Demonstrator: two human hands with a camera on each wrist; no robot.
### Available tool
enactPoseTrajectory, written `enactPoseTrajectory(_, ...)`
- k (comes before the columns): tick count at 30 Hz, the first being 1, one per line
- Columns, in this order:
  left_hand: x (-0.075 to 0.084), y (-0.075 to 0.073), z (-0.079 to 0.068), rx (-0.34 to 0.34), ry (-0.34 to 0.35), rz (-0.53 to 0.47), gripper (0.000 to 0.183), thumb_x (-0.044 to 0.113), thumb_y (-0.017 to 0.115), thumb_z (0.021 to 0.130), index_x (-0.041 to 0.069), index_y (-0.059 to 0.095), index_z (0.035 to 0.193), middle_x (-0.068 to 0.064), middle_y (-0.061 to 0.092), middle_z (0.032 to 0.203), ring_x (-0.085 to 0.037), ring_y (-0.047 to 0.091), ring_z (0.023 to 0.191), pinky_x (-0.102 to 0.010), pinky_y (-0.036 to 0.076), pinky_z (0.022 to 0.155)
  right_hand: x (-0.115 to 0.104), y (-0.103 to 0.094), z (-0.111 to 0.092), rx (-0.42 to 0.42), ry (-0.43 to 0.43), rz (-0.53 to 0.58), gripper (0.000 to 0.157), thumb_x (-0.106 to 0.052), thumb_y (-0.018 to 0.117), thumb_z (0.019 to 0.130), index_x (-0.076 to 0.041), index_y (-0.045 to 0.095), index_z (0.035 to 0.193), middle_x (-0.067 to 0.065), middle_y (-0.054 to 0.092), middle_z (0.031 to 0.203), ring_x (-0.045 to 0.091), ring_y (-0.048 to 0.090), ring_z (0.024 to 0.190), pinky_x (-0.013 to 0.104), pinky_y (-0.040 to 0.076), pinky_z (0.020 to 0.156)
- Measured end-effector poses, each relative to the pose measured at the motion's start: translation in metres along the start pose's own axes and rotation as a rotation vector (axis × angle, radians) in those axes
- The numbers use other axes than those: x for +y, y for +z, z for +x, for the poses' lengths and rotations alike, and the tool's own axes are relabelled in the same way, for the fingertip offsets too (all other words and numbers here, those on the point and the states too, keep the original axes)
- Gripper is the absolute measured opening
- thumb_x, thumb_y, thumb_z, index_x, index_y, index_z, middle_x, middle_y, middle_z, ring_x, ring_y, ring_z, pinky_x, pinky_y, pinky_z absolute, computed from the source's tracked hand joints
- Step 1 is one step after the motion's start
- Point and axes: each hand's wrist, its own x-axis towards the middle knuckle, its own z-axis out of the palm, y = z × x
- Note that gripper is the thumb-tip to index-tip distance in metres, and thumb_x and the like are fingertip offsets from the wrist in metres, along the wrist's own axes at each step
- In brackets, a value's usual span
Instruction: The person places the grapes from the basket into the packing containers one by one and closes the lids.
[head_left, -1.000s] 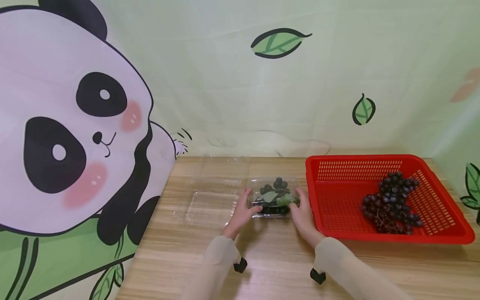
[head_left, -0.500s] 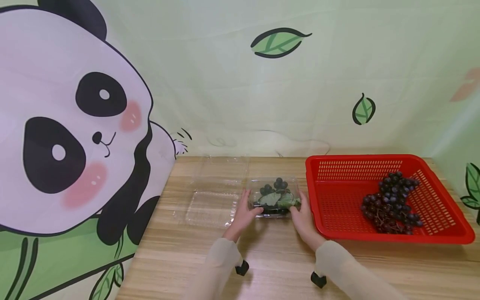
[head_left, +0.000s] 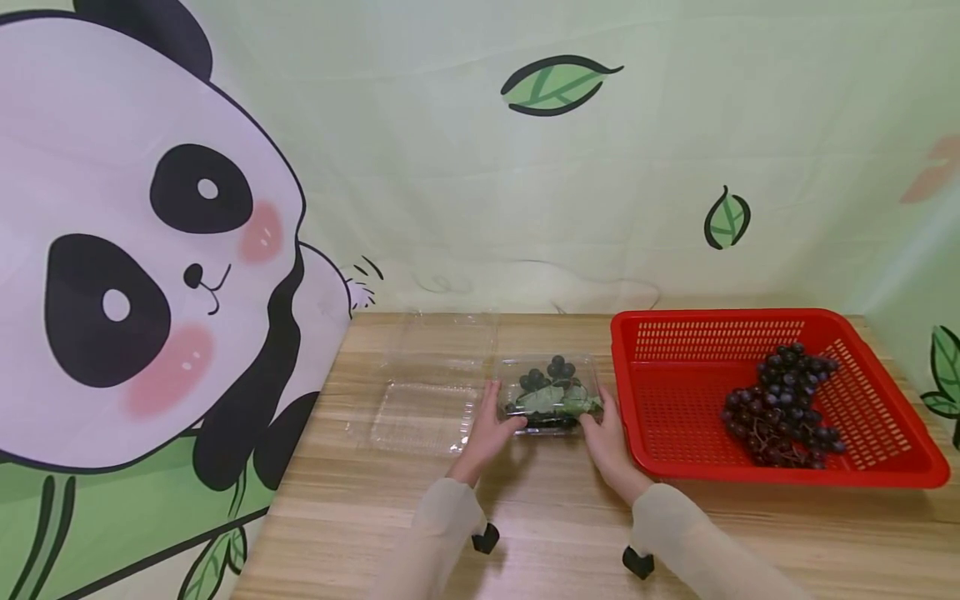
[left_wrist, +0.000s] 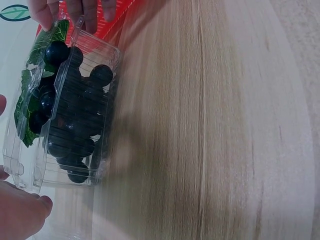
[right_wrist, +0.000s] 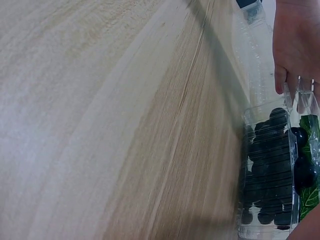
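In the head view, a clear plastic clamshell box (head_left: 550,430) sits on the table between both hands, with dark grapes (left_wrist: 82,107) and green leaves (head_left: 542,399) inside. Its lid lies over the fruit. The left hand (head_left: 486,435) grips the left end, thumb at the front corner. At the opposite end, the right hand (head_left: 611,443) holds the box in the same way, thumb at the front. Fingers (left_wrist: 89,15) of the right hand appear at the far end in the left wrist view. The box's outer sides hide some fingertips.
A second clear clamshell (head_left: 427,417) lies unfolded left of the box, its lid half toward the wall. Close to the right hand stands a red perforated basket (head_left: 750,476) with bunches of dark grapes (head_left: 783,408). A printed panda cloth (head_left: 450,192) hangs behind the wooden table (head_left: 555,517).
Both thumbs have settled at the front corners, and the left hand has shifted slightly back toward the person. The leaves show more fully; the box stays in nearly the same place.
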Motion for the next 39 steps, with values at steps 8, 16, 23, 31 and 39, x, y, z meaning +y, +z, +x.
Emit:
enactPoseTrajectory(8,0.0,0.003,-0.001,0.017,-0.005,0.018,0.081,0.02,0.061,0.074,0.01,0.017,0.141,-0.012,0.004,0.149,-0.033,0.009,0.135,-0.056,0.012,0.106,0.0,-0.001,-0.001,-0.005,0.003,-0.005,0.06,-0.006,0.042,0.084,-0.001,0.018,0.139,0.019,0.021,0.143,0.031,0.016,0.133,0.047,0.015,0.109)
enactPoseTrajectory(16,-0.004,0.005,-0.001,0.039,0.013,0.043,0.076,0.022,0.06,0.079,0.012,0.019,0.141,-0.014,0.004,0.149,-0.034,0.01,0.135,-0.053,0.014,0.107,0.002,-0.001,-0.001,-0.006,-0.007,0.02,0.06,-0.006,0.042,0.085,-0.001,0.016,0.139,0.017,0.02,0.145,0.029,0.018,0.133,0.045,0.017,0.11)
enactPoseTrajectory(23,-0.005,0.006,-0.002,0.032,0.02,0.025,0.077,0.015,0.06,0.078,0.013,0.017,0.142,-0.014,0.002,0.149,-0.036,0.009,0.134,-0.056,0.014,0.106,0.004,-0.001,-0.002,-0.007,-0.011,0.053,0.06,-0.006,0.042,0.085,-0.003,0.016,0.14,0.016,0.02,0.145,0.029,0.017,0.133,0.045,0.016,0.11)
enactPoseTrajectory(31,-0.01,0.008,-0.001,0.031,0.011,0.019,0.075,0.01,0.056,0.079,0.013,0.015,0.142,-0.01,-0.001,0.15,-0.032,0.006,0.136,-0.054,0.014,0.107,0.006,-0.002,-0.001,-0.014,0.015,0.104,0.065,-0.004,0.043,0.083,-0.002,0.011,0.14,0.02,0.017,0.144,0.032,0.017,0.133,0.045,0.015,0.11)
enactPoseTrajectory(39,-0.01,0.008,-0.001,0.042,0.005,0.006,0.074,0.01,0.055,0.078,0.012,0.016,0.142,-0.011,0.002,0.149,-0.032,0.008,0.136,-0.054,0.015,0.106,0.007,-0.004,0.0,-0.036,0.036,0.088,0.066,-0.008,0.044,0.085,-0.002,0.008,0.141,0.02,0.014,0.145,0.032,0.012,0.134,0.046,0.011,0.111)
